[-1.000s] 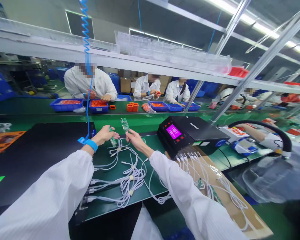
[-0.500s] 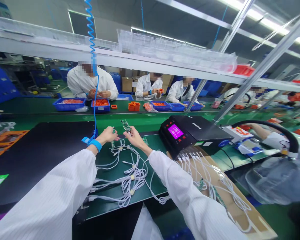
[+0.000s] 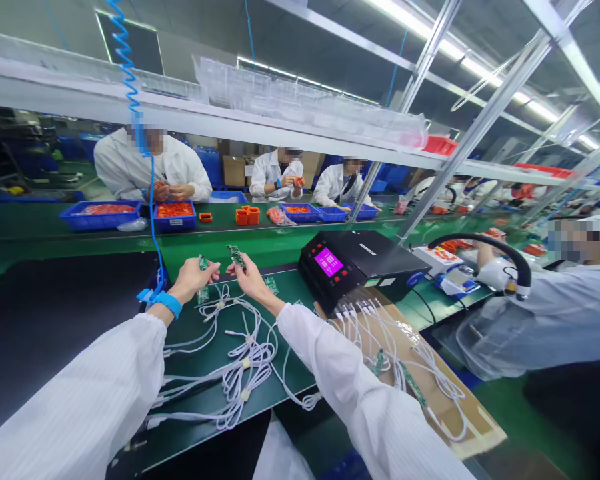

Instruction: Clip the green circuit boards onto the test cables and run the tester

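Note:
My left hand (image 3: 195, 279), with a blue wrist strap (image 3: 161, 303), is closed on a small green circuit board (image 3: 203, 263). Pinched between the fingers of my right hand (image 3: 247, 277) is another green circuit board (image 3: 236, 256), tilted upward. The two hands are close together above the dark green mat (image 3: 190, 387). Coiled white cables (image 3: 247, 363) lie below them. A further green board (image 3: 271, 286) rests on the mat just right of my right hand.
A black device with a lit screen (image 3: 329, 262) stands at right, its white cables running over cardboard (image 3: 480, 427). A black panel (image 3: 70, 320) lies at left. Blue bins (image 3: 175, 220) line the far bench beside several people. A person (image 3: 570, 300) sits at right.
The view has swung right, so most things appear further left. My right hand's board appears lower and closer to my left hand. The person at right shows more fully.

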### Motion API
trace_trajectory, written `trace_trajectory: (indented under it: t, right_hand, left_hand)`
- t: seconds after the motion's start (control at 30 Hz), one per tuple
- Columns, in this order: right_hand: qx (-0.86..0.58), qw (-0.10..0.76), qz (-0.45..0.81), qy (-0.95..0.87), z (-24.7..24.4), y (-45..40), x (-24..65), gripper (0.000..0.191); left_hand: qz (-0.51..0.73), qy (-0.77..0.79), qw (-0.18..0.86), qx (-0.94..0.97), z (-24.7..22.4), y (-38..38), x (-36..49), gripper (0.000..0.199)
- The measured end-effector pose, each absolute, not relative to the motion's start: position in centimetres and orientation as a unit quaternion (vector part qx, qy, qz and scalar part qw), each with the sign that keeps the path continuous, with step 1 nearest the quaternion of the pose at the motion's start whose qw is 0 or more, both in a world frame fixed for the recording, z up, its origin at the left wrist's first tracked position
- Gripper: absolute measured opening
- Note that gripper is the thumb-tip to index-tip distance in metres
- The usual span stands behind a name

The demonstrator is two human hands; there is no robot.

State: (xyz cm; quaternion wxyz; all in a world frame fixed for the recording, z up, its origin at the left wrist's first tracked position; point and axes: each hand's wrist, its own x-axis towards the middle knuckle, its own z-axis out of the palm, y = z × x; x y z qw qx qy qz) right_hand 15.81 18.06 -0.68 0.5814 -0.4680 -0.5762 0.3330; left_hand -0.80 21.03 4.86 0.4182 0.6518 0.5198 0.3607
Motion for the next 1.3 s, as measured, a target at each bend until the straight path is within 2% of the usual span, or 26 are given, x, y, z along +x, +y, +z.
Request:
trace_trajectory:
  t: [0.07,0.2,0.3,0.4,0.5,0.7,0.83,1.0,1.1,1.3]
  right_hand:
    - [-0.461,0.581,0.361,-0.565,-0.6,17.9,15.7,0.023]
    - [-0.437,0.583,0.366,-0.579,-0.3,17.8,15.6,0.044]
    - [-0.414,0.56,0.394,-0.6,0.0,17.7,15.9,0.058]
    - [-0.412,0.545,0.393,-0.616,0.2,17.7,16.2,0.058]
    - [-0.425,0.569,0.371,-0.599,0.0,17.7,16.2,0.051]
    - [-0.455,0.635,0.364,-0.508,-0.6,18.3,15.9,0.044]
    - [-0.479,0.591,0.321,-0.564,-0.9,18.1,16.1,0.036]
    - [-0.527,0.504,0.248,-0.638,-1.2,17.3,16.7,0.048]
    - [-0.508,0.477,0.217,-0.684,-1.5,17.0,16.9,0.054]
    - [-0.49,0.493,0.199,-0.691,-1.8,16.9,16.4,0.055]
  left_hand:
    - [0.369,0.508,0.447,0.637,4.7,21.2,-0.7,0.032]
    - [0.33,0.481,0.488,0.649,5.0,20.7,-0.5,0.052]
    - [0.297,0.49,0.494,0.654,5.4,20.1,-0.4,0.057]
    - [0.283,0.477,0.512,0.655,5.9,19.8,-0.4,0.059]
    - [0.281,0.47,0.531,0.647,6.2,19.7,-0.4,0.06]
    - [0.265,0.47,0.575,0.615,6.6,19.5,-0.2,0.042]
    - [0.288,0.494,0.568,0.592,6.8,19.4,-0.2,0.021]
    - [0.356,0.503,0.563,0.551,6.7,19.5,0.0,0.009]
    - [0.365,0.491,0.575,0.542,6.7,19.6,0.2,0.007]
    - [0.364,0.481,0.577,0.55,6.9,19.3,0.2,0.014]
